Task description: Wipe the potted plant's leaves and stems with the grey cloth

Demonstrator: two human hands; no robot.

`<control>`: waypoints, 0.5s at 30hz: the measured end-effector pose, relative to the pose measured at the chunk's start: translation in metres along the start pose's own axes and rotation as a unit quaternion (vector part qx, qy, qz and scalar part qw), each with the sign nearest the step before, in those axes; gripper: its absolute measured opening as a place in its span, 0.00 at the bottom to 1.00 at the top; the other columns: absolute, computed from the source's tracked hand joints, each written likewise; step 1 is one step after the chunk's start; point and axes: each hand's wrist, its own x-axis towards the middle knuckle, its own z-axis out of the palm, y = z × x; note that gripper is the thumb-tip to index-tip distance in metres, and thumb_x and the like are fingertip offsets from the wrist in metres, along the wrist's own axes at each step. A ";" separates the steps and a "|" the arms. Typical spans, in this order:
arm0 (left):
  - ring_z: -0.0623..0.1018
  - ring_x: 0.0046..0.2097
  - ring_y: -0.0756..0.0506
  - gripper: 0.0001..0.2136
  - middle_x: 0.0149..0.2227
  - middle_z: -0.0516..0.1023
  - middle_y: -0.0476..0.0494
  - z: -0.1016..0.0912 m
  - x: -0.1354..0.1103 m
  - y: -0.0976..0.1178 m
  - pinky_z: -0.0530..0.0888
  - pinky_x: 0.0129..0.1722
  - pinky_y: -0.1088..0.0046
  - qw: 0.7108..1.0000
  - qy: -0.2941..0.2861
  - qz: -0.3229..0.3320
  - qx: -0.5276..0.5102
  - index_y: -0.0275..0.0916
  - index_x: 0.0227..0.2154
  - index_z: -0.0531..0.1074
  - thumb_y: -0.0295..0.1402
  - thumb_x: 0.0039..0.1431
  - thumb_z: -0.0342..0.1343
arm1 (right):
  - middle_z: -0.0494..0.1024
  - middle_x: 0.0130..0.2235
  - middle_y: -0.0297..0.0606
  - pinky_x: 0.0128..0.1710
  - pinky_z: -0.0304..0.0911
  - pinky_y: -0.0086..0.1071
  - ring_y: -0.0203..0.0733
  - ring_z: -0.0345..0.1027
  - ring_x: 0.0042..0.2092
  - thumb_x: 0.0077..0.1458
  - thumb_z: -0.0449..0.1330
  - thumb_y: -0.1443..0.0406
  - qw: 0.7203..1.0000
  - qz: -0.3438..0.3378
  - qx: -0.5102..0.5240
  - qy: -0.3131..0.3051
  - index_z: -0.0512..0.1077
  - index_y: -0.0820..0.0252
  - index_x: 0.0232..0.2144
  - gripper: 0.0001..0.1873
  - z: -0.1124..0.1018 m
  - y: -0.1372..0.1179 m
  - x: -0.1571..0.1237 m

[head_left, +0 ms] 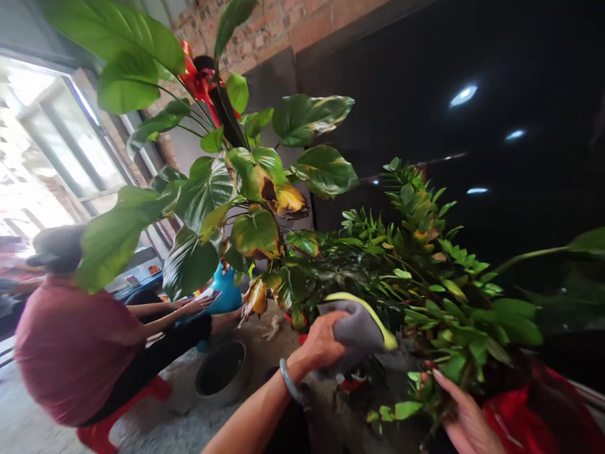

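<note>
My left hand (325,343), with a pale bangle at the wrist, is closed around a grey cloth (362,328) edged in yellow. The cloth hangs just in front of the dark lower foliage. Lower right, my right hand (466,413) reaches into a bushy green plant (439,302) with small glossy leaves. Its thumb and finger close on a leafy stem (406,410), though leaves partly hide the fingertips. To the left rises a tall large-leaved plant (205,195), some of whose leaves are yellow and brown at the edges.
A person (78,340) in a dusky red shirt sits on a red stool (125,410) at left. A round dark-filled tub (221,372) stands on the floor beside them, near a blue object (225,290). A glossy black panel (406,101) backs the plants. Red material (539,403) lies lower right.
</note>
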 end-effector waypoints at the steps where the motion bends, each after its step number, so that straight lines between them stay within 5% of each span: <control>1: 0.76 0.42 0.37 0.22 0.38 0.80 0.44 0.004 -0.004 -0.001 0.72 0.44 0.65 0.999 -0.040 -0.007 0.000 0.37 0.39 0.76 0.27 0.33 0.61 | 0.80 0.25 0.32 0.28 0.71 0.27 0.39 0.74 0.27 0.18 0.74 0.67 1.000 0.005 -0.004 0.001 0.76 0.58 0.24 0.22 -0.001 -0.002 -0.001; 3: 0.77 0.41 0.38 0.24 0.38 0.80 0.44 0.002 -0.006 0.006 0.72 0.43 0.66 0.999 -0.038 -0.009 -0.027 0.37 0.41 0.76 0.28 0.34 0.61 | 0.80 0.24 0.33 0.27 0.71 0.26 0.40 0.73 0.26 0.14 0.75 0.66 1.000 0.017 -0.012 0.008 0.76 0.59 0.23 0.23 -0.001 -0.007 -0.005; 8: 0.75 0.44 0.41 0.26 0.42 0.78 0.44 -0.006 0.035 0.048 0.71 0.46 0.67 0.983 0.150 0.056 -0.084 0.37 0.46 0.71 0.31 0.39 0.60 | 0.80 0.24 0.35 0.27 0.70 0.27 0.42 0.74 0.27 0.10 0.75 0.64 0.998 0.038 -0.056 0.001 0.77 0.59 0.23 0.27 0.001 -0.015 -0.007; 10: 0.75 0.45 0.41 0.26 0.45 0.77 0.44 0.005 0.053 0.057 0.71 0.48 0.67 0.981 0.171 0.070 -0.050 0.38 0.48 0.71 0.30 0.40 0.60 | 0.80 0.25 0.37 0.27 0.71 0.31 0.46 0.75 0.29 0.12 0.76 0.61 0.995 0.045 -0.088 -0.021 0.77 0.59 0.24 0.27 -0.006 -0.012 0.000; 12: 0.76 0.44 0.39 0.25 0.45 0.78 0.40 0.021 0.057 0.055 0.71 0.47 0.64 0.992 0.111 0.055 0.024 0.38 0.47 0.72 0.27 0.40 0.60 | 0.81 0.27 0.38 0.29 0.72 0.33 0.49 0.76 0.31 0.18 0.76 0.59 0.992 0.041 -0.113 -0.040 0.78 0.59 0.26 0.25 -0.019 -0.009 0.010; 15: 0.77 0.39 0.36 0.19 0.38 0.80 0.39 0.033 0.038 0.042 0.72 0.41 0.62 0.992 -0.070 0.028 0.097 0.38 0.38 0.78 0.26 0.36 0.62 | 0.82 0.30 0.38 0.33 0.72 0.33 0.52 0.76 0.37 0.24 0.75 0.61 0.987 0.030 -0.145 -0.055 0.78 0.57 0.27 0.20 -0.044 -0.008 0.026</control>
